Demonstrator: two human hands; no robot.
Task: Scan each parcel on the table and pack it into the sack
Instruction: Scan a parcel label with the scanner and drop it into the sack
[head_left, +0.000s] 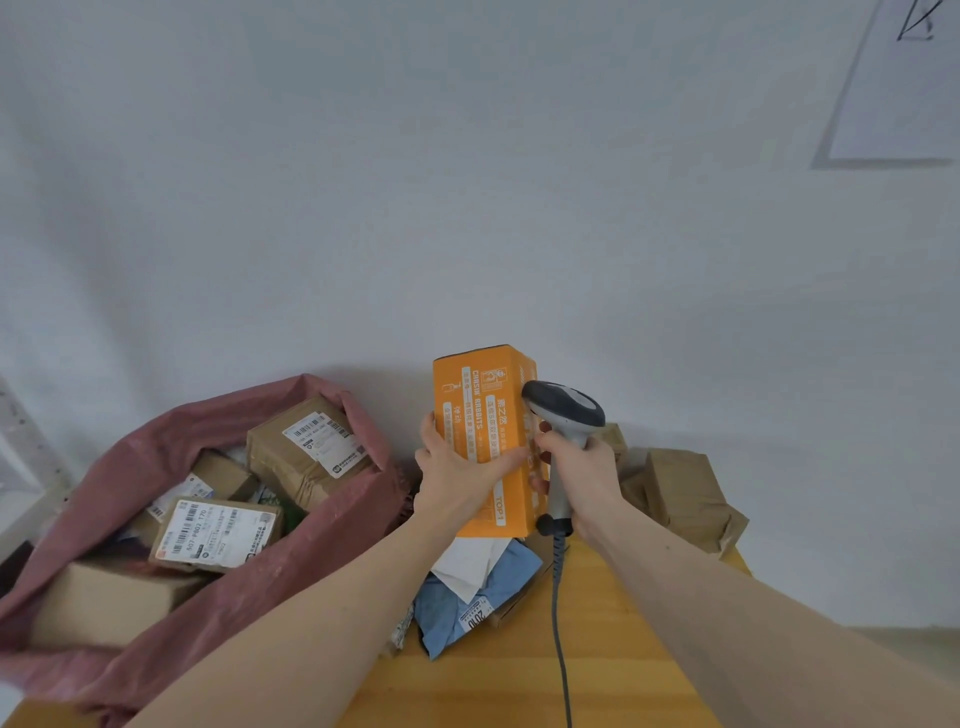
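**Orange parcel held up against the scanner**

At centre frame the left hand (457, 467) holds an orange box (480, 415) upright above the bench (613, 649), thumb across its printed front face and fingers wrapped round the left edge. The box carries white lettering and a "TOP 1" mark near its lower end. Just right of it, the right hand (582, 478) grips the handle of a grey and white barcode scanner (563, 410), whose head sits against the box's right side. The scanner's coiled cable (560, 623) runs down toward the bottom edge of the frame.

In the lower left, a reddish sack (322, 525) lies open, with several brown labelled parcels (306, 447) inside it.

Below the orange box, a blue bag parcel (467, 603) with a white label lies on the bench, with a white packet partly over it. At the right of the frame, behind the right hand, a crumpled brown paper parcel (680, 493) rests at the far end of the bench, near the pale wall (467, 182).
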